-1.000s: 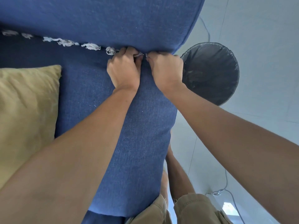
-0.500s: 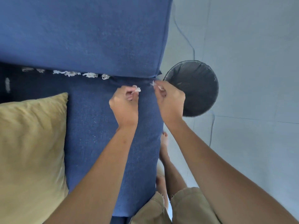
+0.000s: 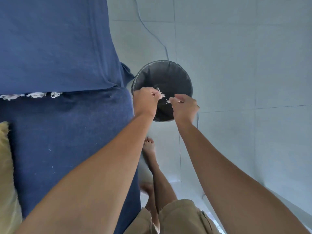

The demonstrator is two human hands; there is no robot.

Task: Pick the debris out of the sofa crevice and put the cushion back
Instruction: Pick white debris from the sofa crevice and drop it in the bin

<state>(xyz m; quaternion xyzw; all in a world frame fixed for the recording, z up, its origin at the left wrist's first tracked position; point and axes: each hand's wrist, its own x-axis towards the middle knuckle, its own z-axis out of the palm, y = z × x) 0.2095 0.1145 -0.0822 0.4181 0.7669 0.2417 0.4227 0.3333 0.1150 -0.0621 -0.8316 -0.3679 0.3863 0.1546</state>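
Both hands hover over the black-lined bin (image 3: 177, 71) beside the blue sofa (image 3: 67, 132). My left hand (image 3: 146, 102) pinches a white fluffy scrap of debris (image 3: 160, 94) at its fingertips. My right hand (image 3: 184, 107) pinches a smaller white scrap (image 3: 168, 101). More white debris (image 3: 32, 95) lies in the crevice between the sofa seat and the back cushion (image 3: 55, 43), at the left. A yellow cushion (image 3: 6, 174) rests on the seat at the far left edge.
The bin stands on a pale tiled floor (image 3: 244, 65) right of the sofa's end. A thin cable (image 3: 152, 32) runs across the floor behind the bin. My bare feet (image 3: 148, 146) and khaki shorts (image 3: 177, 217) are below.
Both hands have pulled scraps out of the crevice at the sofa's right end and carried them right, from above the seat to above the bin. My view has swung right.
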